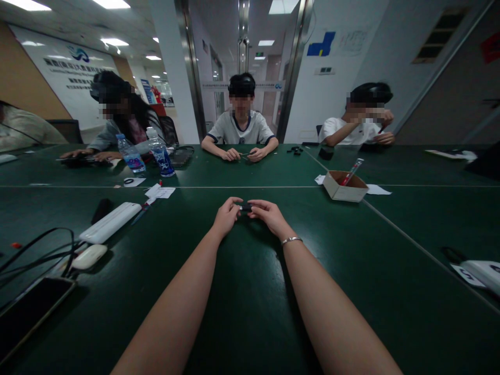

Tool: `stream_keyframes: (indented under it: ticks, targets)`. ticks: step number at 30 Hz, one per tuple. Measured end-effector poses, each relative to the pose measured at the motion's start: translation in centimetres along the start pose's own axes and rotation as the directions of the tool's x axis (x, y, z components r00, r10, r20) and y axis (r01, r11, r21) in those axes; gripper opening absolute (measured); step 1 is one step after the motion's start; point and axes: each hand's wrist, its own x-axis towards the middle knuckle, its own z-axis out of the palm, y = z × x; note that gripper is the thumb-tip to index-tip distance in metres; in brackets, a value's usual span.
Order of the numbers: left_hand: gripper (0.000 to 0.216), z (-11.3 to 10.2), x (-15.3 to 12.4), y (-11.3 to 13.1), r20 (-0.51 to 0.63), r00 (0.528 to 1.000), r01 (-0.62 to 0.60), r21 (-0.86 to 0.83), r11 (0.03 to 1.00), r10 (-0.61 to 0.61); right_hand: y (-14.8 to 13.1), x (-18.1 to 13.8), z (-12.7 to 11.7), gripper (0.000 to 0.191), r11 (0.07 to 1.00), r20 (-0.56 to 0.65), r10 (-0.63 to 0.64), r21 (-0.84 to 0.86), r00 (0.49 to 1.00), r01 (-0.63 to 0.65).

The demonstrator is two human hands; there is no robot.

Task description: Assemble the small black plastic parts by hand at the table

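Note:
Both my hands meet at the middle of the dark green table (250,291). My left hand (226,215) and my right hand (266,214) pinch a small black object (245,207) between their fingertips, one hand at each end. The fingers of both hands are curled closed on it. What the object is I cannot make out. A thin silver bracelet (291,240) circles my right wrist.
A small cardboard box (345,187) with a red pen stands at right, beside paper slips. At left lie a long white case (110,222), a white mouse-like object (89,257), black cables, a phone (29,312). Two water bottles (160,153) stand far left. Three people sit across the table.

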Motion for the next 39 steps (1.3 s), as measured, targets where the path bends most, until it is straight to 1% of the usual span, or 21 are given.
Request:
stream_keyframes:
  ticks: [5,10,16,21,33,39]
  targets:
    - [0.027,0.1,-0.1,0.3,-0.005,1.0,0.011,0.009,1.0,-0.011,0.0,0.0,0.0,0.031,1.0,0.006,-0.002,0.01,1.0,0.001]
    - [0.026,0.1,-0.2,0.8,-0.01,0.999,0.03,-0.002,1.0,-0.03,0.0,0.0,0.1,0.028,1.0,-0.004,0.0,0.003,1.0,0.0]
    - [0.026,0.0,0.1,0.0,0.009,1.0,0.011,0.009,1.0,-0.011,-0.3,-0.1,0.2,0.025,1.0,-0.015,0.018,-0.015,1.0,-0.018]
    - [0.032,-0.1,0.3,-0.5,-0.018,1.0,0.002,0.027,1.0,-0.002,-0.2,-0.1,0.1,0.025,1.0,0.003,0.004,-0.002,1.0,-0.004]
    - [0.03,-0.1,0.1,0.0,-0.032,0.999,0.016,0.037,0.999,-0.015,-0.1,-0.1,0.0,0.029,1.0,0.016,-0.005,0.018,1.0,0.005]
    - [0.029,0.0,0.0,0.0,-0.028,0.999,-0.016,0.045,0.999,0.017,0.0,-0.1,0.0,0.03,1.0,0.014,-0.01,0.024,1.0,0.009]
